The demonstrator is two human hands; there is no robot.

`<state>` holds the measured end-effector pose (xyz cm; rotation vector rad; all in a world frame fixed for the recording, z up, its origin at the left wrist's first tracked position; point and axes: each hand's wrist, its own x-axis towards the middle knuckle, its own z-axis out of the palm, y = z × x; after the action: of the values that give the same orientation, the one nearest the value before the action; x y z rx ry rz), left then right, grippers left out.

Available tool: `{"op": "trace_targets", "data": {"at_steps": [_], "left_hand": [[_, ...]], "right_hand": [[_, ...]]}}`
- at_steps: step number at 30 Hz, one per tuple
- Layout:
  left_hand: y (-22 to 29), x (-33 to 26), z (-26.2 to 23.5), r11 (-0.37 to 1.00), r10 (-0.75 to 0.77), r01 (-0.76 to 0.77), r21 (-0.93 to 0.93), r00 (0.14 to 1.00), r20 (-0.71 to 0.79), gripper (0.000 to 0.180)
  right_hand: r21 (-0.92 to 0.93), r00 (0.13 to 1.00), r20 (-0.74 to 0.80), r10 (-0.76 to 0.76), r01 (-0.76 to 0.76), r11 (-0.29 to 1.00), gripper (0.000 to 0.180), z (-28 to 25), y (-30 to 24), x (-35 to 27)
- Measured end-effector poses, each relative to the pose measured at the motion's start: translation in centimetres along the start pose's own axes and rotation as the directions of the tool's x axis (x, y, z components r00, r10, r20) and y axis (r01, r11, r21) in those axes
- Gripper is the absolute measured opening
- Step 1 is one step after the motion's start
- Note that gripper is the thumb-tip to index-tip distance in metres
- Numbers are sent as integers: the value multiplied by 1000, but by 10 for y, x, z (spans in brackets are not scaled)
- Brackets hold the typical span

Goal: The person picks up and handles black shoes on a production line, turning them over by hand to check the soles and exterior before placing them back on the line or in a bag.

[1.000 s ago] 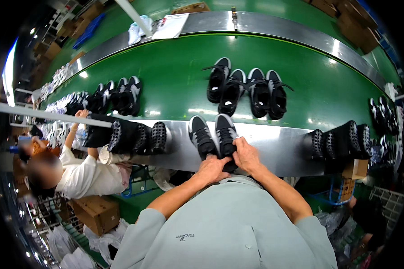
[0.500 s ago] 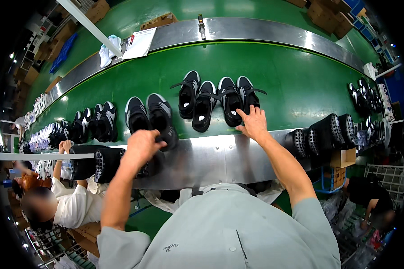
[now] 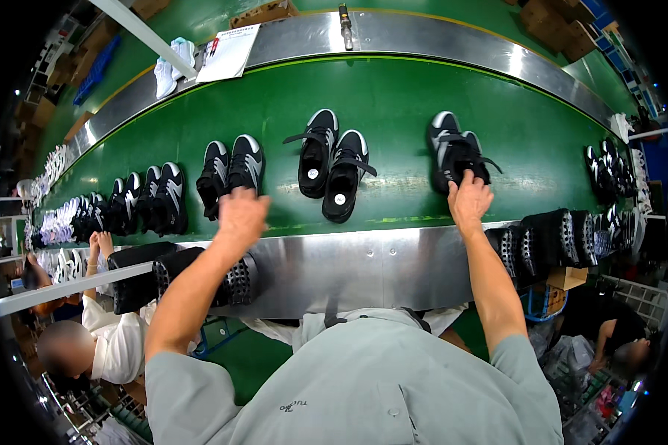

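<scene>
My right hand (image 3: 470, 200) has its fingers hooked into the heel end of a pair of black and grey sneakers (image 3: 450, 148), which stand close together on the green belt. On the left, my motion-blurred left hand (image 3: 243, 219) is at the heel of a black and grey sneaker (image 3: 245, 159), one of a pair; its fingers do not show clearly. Between my hands stands another pair, a left sneaker (image 3: 318, 152) and a right sneaker (image 3: 346, 174), with straps sticking out and round white labels on the insoles.
More dark sneakers (image 3: 167, 200) line the green belt (image 3: 393, 89) at left. Bundled black shoe parts (image 3: 545, 237) lie on the near metal ledge (image 3: 349, 274). Across the belt are papers (image 3: 228, 55), pale shoes (image 3: 166, 76) and a slim tool (image 3: 345, 28). Co-workers (image 3: 115, 341) are at both sides.
The right-hand pair has moved to the right, away from the middle pair, with my right hand at it. The left pair now stands farther back on the belt, slightly left.
</scene>
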<state>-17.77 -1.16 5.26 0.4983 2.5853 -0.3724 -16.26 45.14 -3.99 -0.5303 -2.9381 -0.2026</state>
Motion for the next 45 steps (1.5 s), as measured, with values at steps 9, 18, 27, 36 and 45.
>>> {"op": "trace_targets", "data": {"at_steps": [9, 18, 27, 36, 45], "left_hand": [[68, 79, 23, 959, 200, -262, -106, 894, -402, 40], [120, -17, 36, 818, 192, -420, -393, 844, -501, 22], [203, -47, 24, 766, -39, -385, -514, 771, -636, 30], [219, -19, 28, 737, 177, -537, -411, 739, -650, 13], [232, -29, 43, 687, 197, -647, -331, 604, -772, 20]], "right_hand": [[582, 794, 233, -561, 349, 735, 68, -52, -188, -107], [689, 763, 212, -611, 327, 647, 31, -90, -117, -124], [698, 815, 49, -577, 385, 604, 40, -61, -59, -211], [825, 957, 117, -267, 56, 562, 51, -56, -57, -193], [671, 976, -98, -195, 210, 711, 10, -41, -59, -191]]}}
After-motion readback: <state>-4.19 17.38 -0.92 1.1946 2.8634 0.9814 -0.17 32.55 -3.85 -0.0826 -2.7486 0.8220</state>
